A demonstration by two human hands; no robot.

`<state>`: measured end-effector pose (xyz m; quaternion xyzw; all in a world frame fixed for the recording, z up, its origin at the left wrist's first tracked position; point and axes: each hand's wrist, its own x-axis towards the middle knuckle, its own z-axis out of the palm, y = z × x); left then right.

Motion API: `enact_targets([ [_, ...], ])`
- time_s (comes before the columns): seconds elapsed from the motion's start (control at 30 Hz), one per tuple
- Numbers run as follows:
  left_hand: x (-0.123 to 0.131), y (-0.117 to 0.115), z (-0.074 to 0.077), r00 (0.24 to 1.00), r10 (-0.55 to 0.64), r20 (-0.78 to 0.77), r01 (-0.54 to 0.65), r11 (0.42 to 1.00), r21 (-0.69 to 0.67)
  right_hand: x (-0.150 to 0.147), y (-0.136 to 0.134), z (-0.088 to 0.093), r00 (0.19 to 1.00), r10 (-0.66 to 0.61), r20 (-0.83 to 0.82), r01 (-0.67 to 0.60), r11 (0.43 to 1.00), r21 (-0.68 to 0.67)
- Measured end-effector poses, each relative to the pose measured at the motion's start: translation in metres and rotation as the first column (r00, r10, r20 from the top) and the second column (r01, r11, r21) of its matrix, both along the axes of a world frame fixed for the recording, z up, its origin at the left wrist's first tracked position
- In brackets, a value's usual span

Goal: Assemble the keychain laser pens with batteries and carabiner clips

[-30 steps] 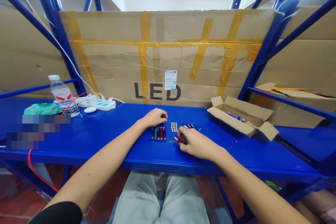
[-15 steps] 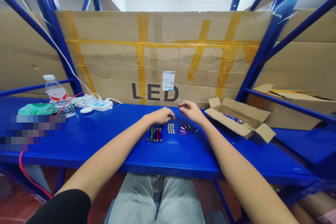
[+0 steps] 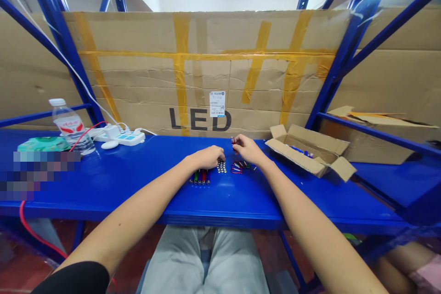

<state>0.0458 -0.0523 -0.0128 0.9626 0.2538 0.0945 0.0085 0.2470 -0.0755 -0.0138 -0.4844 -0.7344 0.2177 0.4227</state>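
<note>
Small red torch (image 3: 233, 140) pinched in the right hand (image 3: 246, 149), held just above the shelf, with the left hand (image 3: 206, 157) down on the button cells (image 3: 221, 166).

Judging by the layout, the work is partway. A row of coloured torches (image 3: 200, 177) lies lined up near the left hand, while the cells and a heap of carabiner clips (image 3: 241, 166) remain loose, with more pieces in the open carton (image 3: 310, 151) on the right. The left fingers curl over the cells, and I cannot tell if they grip one. The blue shelf (image 3: 138, 188) has bare room on the near and left sides. The LED cardboard wall (image 3: 206, 69) closes off the far side.
</note>
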Motion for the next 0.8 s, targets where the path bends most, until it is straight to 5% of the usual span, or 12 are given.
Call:
enact_targets([
  [0.53, -0.006, 0.022, -0.004, 0.995, -0.037, 0.09, 0.043, 0.996, -0.074, 0.001, 0.0, -0.001, 0.998, -0.042, 0.045, 0.042, 0.999, -0.009],
  [0.8, -0.011, 0.029, -0.004, 0.99, 0.113, 0.089, -0.117, 0.993, 0.036, -0.002, -0.003, 0.002, 0.998, -0.062, 0.017, 0.063, 0.998, -0.03],
])
